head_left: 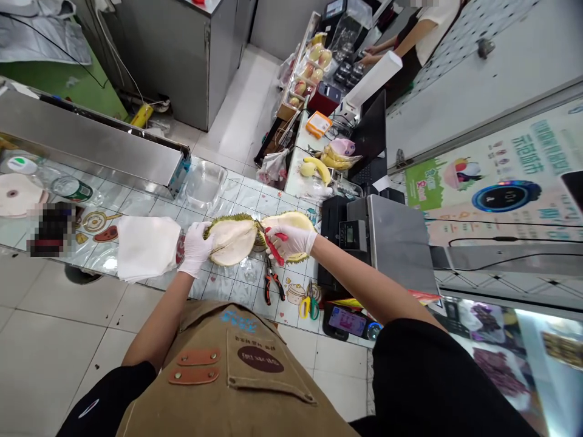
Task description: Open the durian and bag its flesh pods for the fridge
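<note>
Grasped spiky green, white-lined durian husk [234, 241] in white-gloved left hand [197, 247], probably against slipping; clenched red-handled tool [276, 250] in white-gloved right hand [288, 241].

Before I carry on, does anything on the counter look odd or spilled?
No spill shows. The white sheets lie askew, close to the counter's near edge, so they might slip. Beside the durian, orange-black pliers lie with handles spread.

Green durian husk [233, 241] (cream inside)
</note>
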### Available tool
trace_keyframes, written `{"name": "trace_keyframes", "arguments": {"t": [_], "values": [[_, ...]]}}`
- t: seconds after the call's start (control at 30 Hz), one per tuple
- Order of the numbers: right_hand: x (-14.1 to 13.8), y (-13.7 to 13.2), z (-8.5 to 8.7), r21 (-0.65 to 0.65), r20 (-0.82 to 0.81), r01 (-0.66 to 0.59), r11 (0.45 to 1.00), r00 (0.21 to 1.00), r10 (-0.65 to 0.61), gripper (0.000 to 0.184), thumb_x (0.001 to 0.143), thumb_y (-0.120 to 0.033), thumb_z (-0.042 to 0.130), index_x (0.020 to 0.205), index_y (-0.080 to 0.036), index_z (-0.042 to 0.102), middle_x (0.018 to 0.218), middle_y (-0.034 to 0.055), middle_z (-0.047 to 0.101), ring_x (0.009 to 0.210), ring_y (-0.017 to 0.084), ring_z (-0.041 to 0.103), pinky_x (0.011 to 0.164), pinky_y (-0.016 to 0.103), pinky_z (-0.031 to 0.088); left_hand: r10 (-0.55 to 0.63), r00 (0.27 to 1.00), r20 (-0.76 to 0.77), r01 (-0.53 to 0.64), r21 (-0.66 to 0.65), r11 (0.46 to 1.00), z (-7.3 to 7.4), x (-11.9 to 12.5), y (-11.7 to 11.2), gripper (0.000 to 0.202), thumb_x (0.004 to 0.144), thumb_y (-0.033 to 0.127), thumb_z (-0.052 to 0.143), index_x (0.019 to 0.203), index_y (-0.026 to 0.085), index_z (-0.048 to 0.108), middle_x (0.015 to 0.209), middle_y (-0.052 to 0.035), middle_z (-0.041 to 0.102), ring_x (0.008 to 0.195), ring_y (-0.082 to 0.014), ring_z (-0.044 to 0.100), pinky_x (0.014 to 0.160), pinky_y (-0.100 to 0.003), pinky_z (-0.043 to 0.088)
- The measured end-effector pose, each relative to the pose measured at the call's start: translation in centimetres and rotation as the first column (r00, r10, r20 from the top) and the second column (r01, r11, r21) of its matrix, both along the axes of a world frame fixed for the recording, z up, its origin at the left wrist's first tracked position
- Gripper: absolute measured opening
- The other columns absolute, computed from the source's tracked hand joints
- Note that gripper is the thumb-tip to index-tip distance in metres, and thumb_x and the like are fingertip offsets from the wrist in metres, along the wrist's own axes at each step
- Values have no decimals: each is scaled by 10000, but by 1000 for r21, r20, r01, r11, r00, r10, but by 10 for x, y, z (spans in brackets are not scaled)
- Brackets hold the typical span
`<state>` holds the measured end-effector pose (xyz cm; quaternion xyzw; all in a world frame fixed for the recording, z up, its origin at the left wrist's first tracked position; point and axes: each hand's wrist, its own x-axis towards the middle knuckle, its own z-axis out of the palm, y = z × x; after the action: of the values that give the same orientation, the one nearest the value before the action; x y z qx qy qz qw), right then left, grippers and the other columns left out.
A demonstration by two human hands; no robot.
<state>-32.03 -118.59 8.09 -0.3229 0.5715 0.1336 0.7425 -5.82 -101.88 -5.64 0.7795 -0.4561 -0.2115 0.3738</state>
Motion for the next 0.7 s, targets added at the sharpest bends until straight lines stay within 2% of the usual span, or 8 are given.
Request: {"name": "trace_keyframes", "arguments": {"t": [0.1, 0.2, 0.27, 0.37, 0.5, 0.63, 0.7], "values": [[6, -9, -5, 179, -92, -6, 984, 996, 23, 229, 903, -315, 651, 757, -228, 497, 749, 91, 653, 722, 303, 682, 770, 513, 600, -7, 1000, -23, 7, -21, 1000, -2, 1, 1, 260, 876, 246, 678, 1130, 224, 732, 1104, -107, 726, 1075, -309, 704, 1017, -463, 589], [11, -15, -15, 194, -73, -47, 980, 995, 62, 229, 884, -298, 640, 743, -237, 471, 726, 80, 628, 659, 284, 645, 759, 536, 595, -16, 999, -37, 15, -34, 999, -2, 3, -1, 257, 874, 251, 681, 1123, 220, 737, 1087, -104, 735, 1044, -301, 709, 1001, -454, 593], [14, -17, -23, 187, -49, -99, 977, 993, 110, 250, 861, -264, 639, 720, -246, 433, 693, 79, 608, 614, 265, 606, 721, 518, 590, -22, 999, -33, 21, -32, 999, 0, 4, -2, 256, 876, 252, 681, 1123, 219, 739, 1075, -103, 740, 1038, -302, 711, 997, -454, 593], [18, -16, -29, 148, -49, -169, 974, 983, 178, 321, 856, -232, 638, 693, -262, 364, 656, 78, 588, 553, 231, 562, 603, 426, 554, -35, 999, -22, 35, -3, 999, 3, 5, -4, 249, 883, 250, 683, 1124, 227, 740, 1069, -98, 743, 1043, -303, 714, 997, -454, 590], [20, -8, -29, 36, -136, -224, 974, 964, 226, 331, 848, -154, 632, 684, -261, 365, 576, 39, 549, 462, 181, 506, 484, 316, 450, -41, 999, -9, 41, 16, 999, 5, 6, -4, 252, 882, 240, 675, 1126, 237, 736, 1090, -101, 748, 1057, -311, 711, 1001, -465, 586], [19, 2, -26, -51, -179, -206, 977, 965, 194, 318, 898, -118, 581, 675, -242, 392, 509, -42, 430, 421, 98, 450, 530, 253, 441, -41, 999, -4, 41, 2, 999, 2, 7, -2, 243, 883, 252, 670, 1119, 242, 733, 1088, -105, 751, 1045, -318, 708, 987, -470, 586], [19, 4, -26, -52, -183, -192, 980, 967, 180, 317, 897, -124, 589, 668, -234, 400, 524, -28, 462, 452, 106, 493, 568, 265, 485, -40, 999, 0, 40, -6, 999, 1, 8, -2, 241, 881, 257, 671, 1114, 239, 733, 1079, -105, 752, 1040, -320, 708, 982, -471, 584]]}}
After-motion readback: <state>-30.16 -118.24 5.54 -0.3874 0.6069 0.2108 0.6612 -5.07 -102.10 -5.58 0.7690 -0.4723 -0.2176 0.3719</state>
